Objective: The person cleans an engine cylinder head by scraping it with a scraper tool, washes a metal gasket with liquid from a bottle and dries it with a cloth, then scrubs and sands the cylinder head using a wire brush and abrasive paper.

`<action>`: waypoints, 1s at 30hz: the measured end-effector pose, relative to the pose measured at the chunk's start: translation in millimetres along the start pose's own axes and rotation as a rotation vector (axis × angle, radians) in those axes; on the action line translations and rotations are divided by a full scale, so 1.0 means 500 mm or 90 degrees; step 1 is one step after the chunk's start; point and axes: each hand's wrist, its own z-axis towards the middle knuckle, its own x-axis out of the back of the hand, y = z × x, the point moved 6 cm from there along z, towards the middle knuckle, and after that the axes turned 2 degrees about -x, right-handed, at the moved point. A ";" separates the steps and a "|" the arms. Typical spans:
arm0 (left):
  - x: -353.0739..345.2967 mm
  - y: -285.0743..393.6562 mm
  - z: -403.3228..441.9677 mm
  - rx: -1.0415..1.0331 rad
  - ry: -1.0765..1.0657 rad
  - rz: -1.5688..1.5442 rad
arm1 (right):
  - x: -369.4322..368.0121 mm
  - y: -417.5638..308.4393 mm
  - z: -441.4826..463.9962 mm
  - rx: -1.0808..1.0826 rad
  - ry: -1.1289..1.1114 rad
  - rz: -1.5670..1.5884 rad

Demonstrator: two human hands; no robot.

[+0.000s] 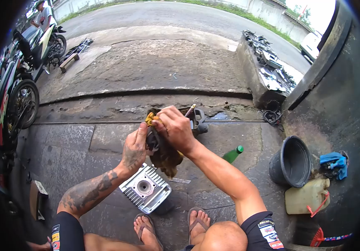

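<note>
My left hand [134,149] is closed at the near left side of a small yellow-orange piece [150,119], its thumb pointing up against it. My right hand [175,129] pinches the same piece from the right, fingers curled. A thin stick-like tool [190,110] with a pale tip shows beyond my right knuckles; I cannot tell whether the hand holds it. Below the hands is a dark, brown-stained bundle [165,161], partly hidden. A grey metal part [199,121] lies behind my right hand. Nearer my feet sits a finned metal engine cylinder [145,187].
A green bottle [232,154] is right of my right forearm. Further right are a black bucket [291,162], a pale jerrycan [307,196] and a blue cloth [334,165]. Metal parts [268,62] lie on a concrete ledge. Motorcycles [19,100] and a person [42,16] are at left.
</note>
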 end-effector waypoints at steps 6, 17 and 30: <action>0.130 0.108 0.030 -0.116 0.098 -0.212 | 0.091 0.197 -0.122 -0.503 0.212 0.149; 0.017 0.087 0.042 -0.242 -0.128 -0.172 | -0.010 -0.012 0.062 -0.423 0.036 0.587; 0.011 0.116 0.030 0.064 -0.269 -0.652 | 0.065 -0.026 0.263 -0.485 0.224 0.299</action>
